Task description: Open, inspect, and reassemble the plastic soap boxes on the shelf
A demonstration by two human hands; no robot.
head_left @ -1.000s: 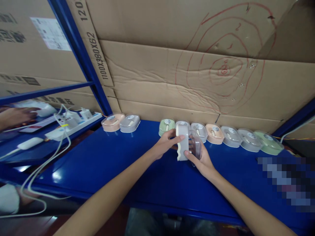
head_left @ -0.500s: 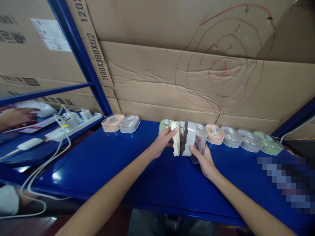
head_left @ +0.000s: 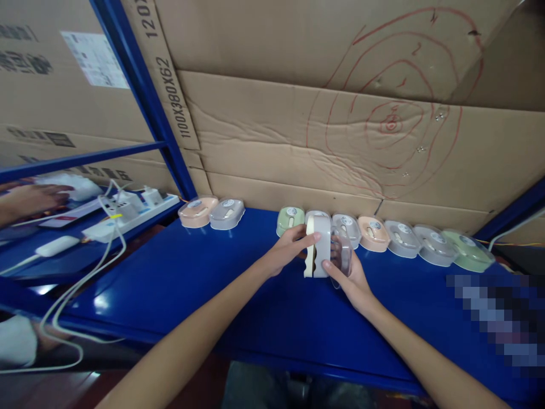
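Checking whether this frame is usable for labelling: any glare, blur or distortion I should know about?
Head view: soft glare patches on the blue shelf at the left; straight edges bow outward towards the corners, wide-lens distortion; a pixelated block masks the lower right; left hand, right hand and the boxed item they hold are fairly sharp; lighting is even and rather dim.

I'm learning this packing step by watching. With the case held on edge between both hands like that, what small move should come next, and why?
Probably press the cream backing card flush into the grey case. The left hand holds the card against it, the right hand braces the clear cover, and a thin gap seems to show between card and case.
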